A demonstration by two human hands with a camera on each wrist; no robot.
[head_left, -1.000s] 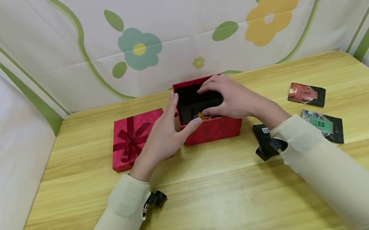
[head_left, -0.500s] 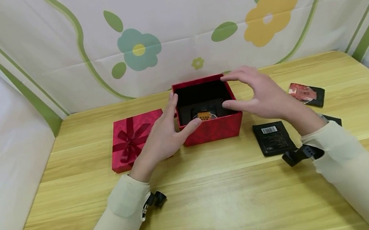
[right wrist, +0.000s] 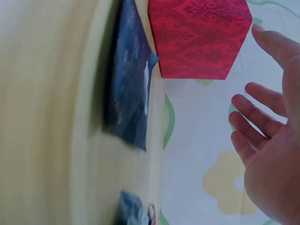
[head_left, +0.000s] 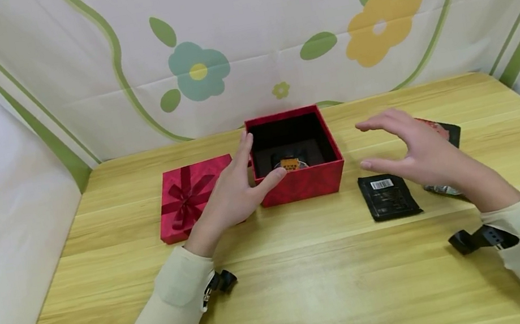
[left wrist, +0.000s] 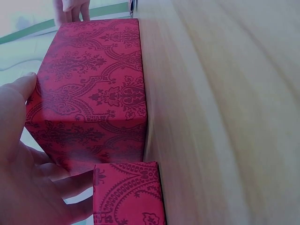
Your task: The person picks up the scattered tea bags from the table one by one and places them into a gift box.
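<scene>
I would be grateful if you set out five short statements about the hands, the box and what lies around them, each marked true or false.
1. The left hand is at the left side of the red box. True.
2. The right hand grips the box's rim. False: it is in the air to the right of the box, apart from it and holding nothing.
3. An item with an orange patch is inside the box. True.
4. The box is covered. False: it stands uncovered, and the lid with a bow lies to its left in the head view.
5. The black packet with a barcode lies on the table. True.
</scene>
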